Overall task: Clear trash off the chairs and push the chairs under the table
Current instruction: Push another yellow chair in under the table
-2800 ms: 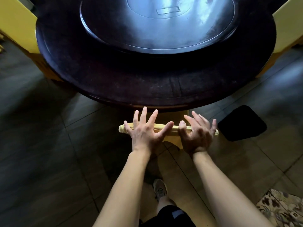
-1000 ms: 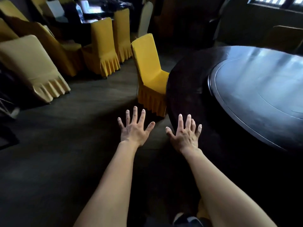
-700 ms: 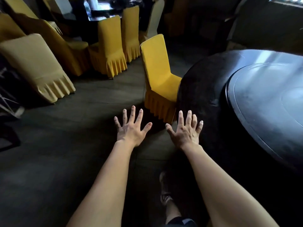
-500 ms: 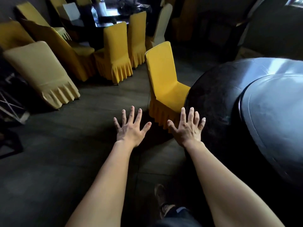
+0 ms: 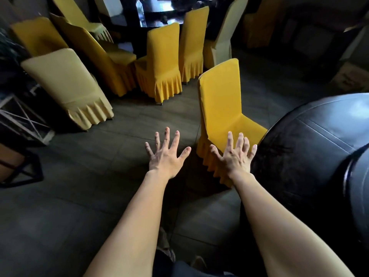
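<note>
A yellow-covered chair [image 5: 221, 104] stands at the left rim of the round dark table [image 5: 303, 148], its seat partly tucked under the edge and its back towards me on the left. No trash shows on its seat. My left hand [image 5: 165, 154] is stretched out over the floor with fingers spread, holding nothing. My right hand [image 5: 234, 154] is also spread and empty, in front of the chair's seat corner and skirt; whether it touches the chair is unclear.
Several more yellow and beige covered chairs [image 5: 159, 62] crowd the back left around another dark table [image 5: 159, 15] with a bottle on it. A metal frame [image 5: 22, 118] stands at the left. Dark tiled floor [image 5: 69, 196] lies open in front of me.
I have let go of the first chair's back and turned left. The yellow chair at the table's rim has come closer, and both open hands have neared it.
</note>
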Demonstrator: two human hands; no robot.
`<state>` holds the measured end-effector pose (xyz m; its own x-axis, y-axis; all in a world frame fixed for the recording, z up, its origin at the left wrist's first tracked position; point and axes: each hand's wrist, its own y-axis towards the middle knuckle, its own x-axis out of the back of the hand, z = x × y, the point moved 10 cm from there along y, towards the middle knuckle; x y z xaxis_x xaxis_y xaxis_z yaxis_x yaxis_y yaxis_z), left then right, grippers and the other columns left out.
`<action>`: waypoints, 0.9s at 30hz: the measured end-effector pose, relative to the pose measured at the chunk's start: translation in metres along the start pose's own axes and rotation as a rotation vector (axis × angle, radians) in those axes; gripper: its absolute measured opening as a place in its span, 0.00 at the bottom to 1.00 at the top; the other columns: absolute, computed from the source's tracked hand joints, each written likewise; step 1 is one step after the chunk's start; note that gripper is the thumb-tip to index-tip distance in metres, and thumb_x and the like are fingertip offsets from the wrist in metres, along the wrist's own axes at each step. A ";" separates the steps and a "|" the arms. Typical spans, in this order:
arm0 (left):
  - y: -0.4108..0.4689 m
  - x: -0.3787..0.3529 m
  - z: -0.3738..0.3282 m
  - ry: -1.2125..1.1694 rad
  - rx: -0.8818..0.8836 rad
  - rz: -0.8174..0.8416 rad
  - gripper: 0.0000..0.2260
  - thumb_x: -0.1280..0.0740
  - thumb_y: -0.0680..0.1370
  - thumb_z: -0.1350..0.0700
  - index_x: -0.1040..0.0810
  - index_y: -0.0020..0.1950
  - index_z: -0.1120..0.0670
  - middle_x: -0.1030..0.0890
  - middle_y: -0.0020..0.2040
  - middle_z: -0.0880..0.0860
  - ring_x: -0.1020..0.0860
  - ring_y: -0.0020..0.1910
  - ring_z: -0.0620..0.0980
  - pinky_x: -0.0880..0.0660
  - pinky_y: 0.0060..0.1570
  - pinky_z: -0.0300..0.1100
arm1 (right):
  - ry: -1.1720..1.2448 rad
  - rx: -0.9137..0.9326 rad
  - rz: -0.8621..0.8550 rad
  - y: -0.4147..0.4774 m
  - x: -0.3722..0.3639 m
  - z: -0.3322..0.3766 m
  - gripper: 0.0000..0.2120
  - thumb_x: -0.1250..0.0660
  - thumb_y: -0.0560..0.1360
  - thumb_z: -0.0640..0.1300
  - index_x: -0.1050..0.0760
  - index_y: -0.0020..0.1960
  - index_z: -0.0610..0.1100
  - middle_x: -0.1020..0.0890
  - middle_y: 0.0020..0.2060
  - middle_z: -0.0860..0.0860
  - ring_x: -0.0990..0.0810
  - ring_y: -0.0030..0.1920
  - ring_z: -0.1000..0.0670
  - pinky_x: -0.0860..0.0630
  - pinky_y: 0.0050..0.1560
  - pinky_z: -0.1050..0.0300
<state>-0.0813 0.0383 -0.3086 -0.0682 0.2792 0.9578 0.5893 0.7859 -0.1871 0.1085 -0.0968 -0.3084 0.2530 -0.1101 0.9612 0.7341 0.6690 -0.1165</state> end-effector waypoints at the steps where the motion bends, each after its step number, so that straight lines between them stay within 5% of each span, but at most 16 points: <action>1: 0.014 0.001 0.005 0.000 0.006 0.004 0.34 0.59 0.79 0.29 0.64 0.81 0.41 0.68 0.80 0.49 0.68 0.79 0.57 0.66 0.74 0.68 | -0.002 0.002 0.005 0.014 -0.002 0.006 0.41 0.51 0.78 0.71 0.55 0.83 0.49 0.51 0.81 0.40 0.54 0.81 0.39 0.62 0.77 0.34; 18: 0.317 0.074 0.086 0.027 -0.063 0.020 0.34 0.60 0.79 0.29 0.63 0.81 0.41 0.67 0.81 0.50 0.67 0.79 0.58 0.66 0.74 0.67 | 0.075 -0.137 0.011 0.271 -0.012 0.159 0.41 0.53 0.78 0.71 0.57 0.83 0.50 0.50 0.81 0.40 0.54 0.81 0.39 0.64 0.77 0.35; 27: 0.455 0.089 0.067 0.045 -0.138 0.059 0.33 0.59 0.79 0.29 0.62 0.81 0.40 0.68 0.81 0.50 0.67 0.79 0.58 0.67 0.73 0.66 | 0.112 -0.238 0.027 0.386 -0.022 0.166 0.41 0.53 0.78 0.71 0.56 0.83 0.49 0.49 0.81 0.40 0.54 0.81 0.39 0.65 0.77 0.35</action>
<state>0.1274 0.4575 -0.3235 0.0041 0.2957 0.9553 0.6967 0.6844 -0.2148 0.2811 0.2860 -0.3328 0.3332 -0.1840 0.9247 0.8503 0.4824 -0.2104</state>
